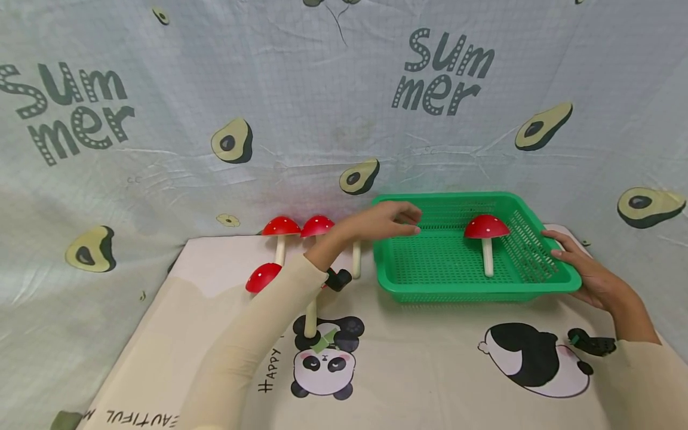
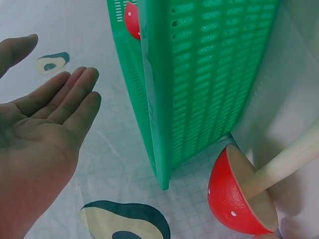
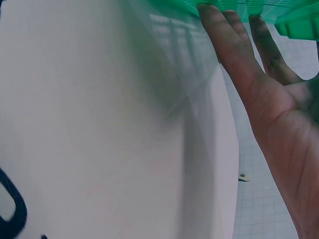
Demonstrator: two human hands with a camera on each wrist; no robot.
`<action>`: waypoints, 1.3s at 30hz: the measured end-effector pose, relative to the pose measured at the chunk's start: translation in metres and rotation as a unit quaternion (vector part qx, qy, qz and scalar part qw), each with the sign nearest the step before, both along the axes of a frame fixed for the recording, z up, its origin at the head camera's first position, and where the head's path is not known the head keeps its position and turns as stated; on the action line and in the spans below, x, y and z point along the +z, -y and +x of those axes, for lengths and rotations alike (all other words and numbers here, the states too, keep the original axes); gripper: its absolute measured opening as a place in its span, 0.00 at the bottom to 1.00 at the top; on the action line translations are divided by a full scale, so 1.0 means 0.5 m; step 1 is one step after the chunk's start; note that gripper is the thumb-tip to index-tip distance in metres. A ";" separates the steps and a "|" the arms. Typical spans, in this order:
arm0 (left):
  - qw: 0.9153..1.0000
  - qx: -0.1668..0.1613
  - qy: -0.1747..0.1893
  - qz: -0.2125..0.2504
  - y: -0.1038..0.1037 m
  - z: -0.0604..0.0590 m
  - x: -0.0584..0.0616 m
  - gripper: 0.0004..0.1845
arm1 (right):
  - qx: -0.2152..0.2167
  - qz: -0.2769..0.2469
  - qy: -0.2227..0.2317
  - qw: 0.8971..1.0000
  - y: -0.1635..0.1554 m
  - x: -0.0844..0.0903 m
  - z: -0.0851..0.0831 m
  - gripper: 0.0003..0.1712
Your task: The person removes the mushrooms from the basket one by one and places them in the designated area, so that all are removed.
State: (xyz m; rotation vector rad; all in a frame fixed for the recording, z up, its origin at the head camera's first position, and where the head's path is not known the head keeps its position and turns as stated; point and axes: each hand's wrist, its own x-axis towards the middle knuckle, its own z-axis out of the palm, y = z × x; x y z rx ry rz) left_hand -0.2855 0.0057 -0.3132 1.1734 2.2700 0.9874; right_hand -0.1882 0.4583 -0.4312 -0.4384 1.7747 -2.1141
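Observation:
A green mesh basket (image 1: 537, 280) stands on the mat at the right, with one red-capped toy mushroom (image 1: 486, 230) upright inside it. My left hand (image 1: 398, 216) hovers over the basket's left rim, fingers straight and empty; the left wrist view shows the bare palm (image 2: 50, 114) beside the basket wall (image 2: 199, 84). My right hand (image 1: 570, 254) rests flat against the basket's right rim, and its fingers (image 3: 234, 45) touch the green edge (image 3: 284, 12). Left of the basket stand more mushrooms (image 1: 281, 227), (image 1: 317, 226), (image 1: 263, 276), partly hidden by my left arm. One mushroom (image 2: 239, 199) is close to the basket's corner.
A beige mat (image 1: 430, 370) with panda prints (image 1: 322, 364) covers the table. A pale cloth with avocado prints and "Summer" lettering (image 1: 441, 71) hangs close behind and at both sides. A mushroom stem (image 1: 310, 319) stands by my left forearm.

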 end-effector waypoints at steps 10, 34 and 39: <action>1.000 0.005 0.015 -0.006 -0.036 -0.026 0.003 0.25 | -0.001 0.003 -0.002 1.000 -0.001 -0.004 -0.002 0.27; 0.997 -0.015 0.079 -0.006 -0.158 -0.080 -0.025 0.25 | 0.000 -0.004 -0.001 1.000 0.001 -0.001 0.000 0.27; 0.995 -0.005 0.094 -0.015 -0.173 -0.086 -0.031 0.25 | -0.004 0.004 0.001 1.000 -0.001 -0.001 -0.001 0.27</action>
